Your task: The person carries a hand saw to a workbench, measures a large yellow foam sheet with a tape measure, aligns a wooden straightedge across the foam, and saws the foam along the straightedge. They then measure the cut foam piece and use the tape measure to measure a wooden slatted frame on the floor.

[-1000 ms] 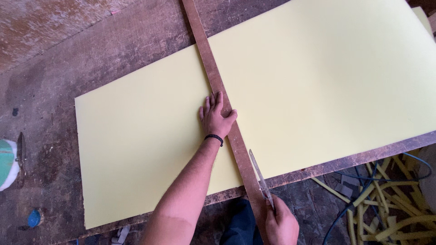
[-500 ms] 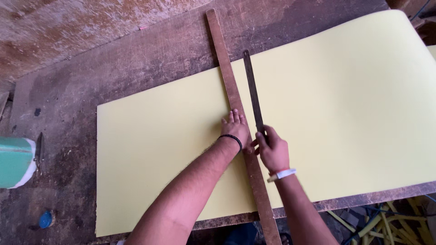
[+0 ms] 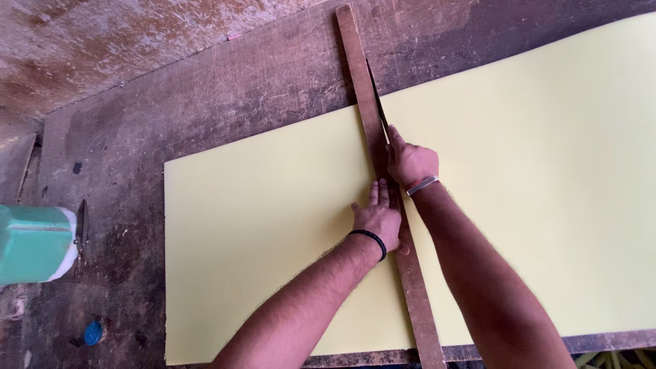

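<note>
A large pale yellow foam sheet (image 3: 273,225) lies flat on a dark worn wooden table (image 3: 205,102). Across it runs a long brown wooden straightedge (image 3: 359,75), from the table's far side to the near edge. My left hand (image 3: 379,219) presses flat on the straightedge, fingers spread, with a black band on the wrist. My right hand (image 3: 410,162), just beyond the left, grips a long dark blade (image 3: 376,96). The blade lies along the straightedge's right side, pointing away from me, at the sheet's far edge.
A green and white block (image 3: 31,242) sits at the table's left edge, with a dark thin tool (image 3: 81,222) beside it. A small blue cap (image 3: 93,333) lies near the front left. Behind the table rises a rough reddish wall (image 3: 102,48).
My right hand has carried the blade along the straightedge from the sheet's near edge to its far edge. My left hand stays pressed on the straightedge. The view has shifted.
</note>
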Demonstrator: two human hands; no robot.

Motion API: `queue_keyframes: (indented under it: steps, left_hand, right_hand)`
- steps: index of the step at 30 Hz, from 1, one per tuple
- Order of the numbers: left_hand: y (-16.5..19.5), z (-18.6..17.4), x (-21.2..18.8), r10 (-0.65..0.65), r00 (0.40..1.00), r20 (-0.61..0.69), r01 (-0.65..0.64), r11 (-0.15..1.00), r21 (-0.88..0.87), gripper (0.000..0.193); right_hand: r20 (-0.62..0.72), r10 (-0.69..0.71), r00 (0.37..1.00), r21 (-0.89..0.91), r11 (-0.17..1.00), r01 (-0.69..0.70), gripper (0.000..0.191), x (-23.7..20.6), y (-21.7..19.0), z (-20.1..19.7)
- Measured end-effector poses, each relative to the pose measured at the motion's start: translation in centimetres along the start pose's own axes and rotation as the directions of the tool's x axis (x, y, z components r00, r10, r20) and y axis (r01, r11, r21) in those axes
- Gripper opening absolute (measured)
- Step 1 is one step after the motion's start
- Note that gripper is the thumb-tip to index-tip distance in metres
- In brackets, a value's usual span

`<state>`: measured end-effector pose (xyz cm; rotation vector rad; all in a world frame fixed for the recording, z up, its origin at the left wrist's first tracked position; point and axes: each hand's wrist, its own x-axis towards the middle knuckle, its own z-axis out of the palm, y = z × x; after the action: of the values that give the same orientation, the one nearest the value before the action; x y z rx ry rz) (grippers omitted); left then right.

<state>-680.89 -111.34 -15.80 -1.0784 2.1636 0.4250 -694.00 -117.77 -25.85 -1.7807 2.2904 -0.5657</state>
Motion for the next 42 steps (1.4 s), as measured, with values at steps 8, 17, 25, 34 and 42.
queue_keyframes:
  steps: [8, 17, 25, 34, 42]
  left_hand:
    - [-0.9, 0.5, 0.1, 0.032, 0.999, 0.026, -0.031, 0.999, -0.021, 0.104]
    - [0.2, 2.4, 0.5, -0.004, 0.999, -0.04, 0.006, 0.998, 0.065, 0.145]
    - [2.4, 5.6, -1.4, -0.098, 0.98, -0.171, 0.111, 0.992, 0.066, 0.124]
    - [2.8, 22.9, -15.1, 0.056, 0.928, -0.369, -0.125, 0.978, -0.165, 0.112]
    - [-4.5, 20.7, -20.3, -0.161, 0.96, -0.228, 0.109, 0.968, -0.225, 0.127]
  right_hand:
    - [0.026, -0.086, 0.996, -0.07, 0.994, 0.087, 0.054, -2.5, -0.2, 0.6]
    - [-0.037, -0.137, 0.99, 0.099, 0.985, 0.14, 0.058, -35.7, 0.9, -5.0]
    - [0.22, -0.073, 0.973, 0.052, 0.997, 0.063, 0.079, -63.9, 2.5, -10.7]
    - [-0.011, 0.368, 0.93, 0.107, 0.925, -0.365, 0.037, -64.0, 3.1, -9.2]
    - [0.662, 0.377, 0.648, 0.726, -0.104, -0.68, 0.021, -45.7, 1.4, -3.1]
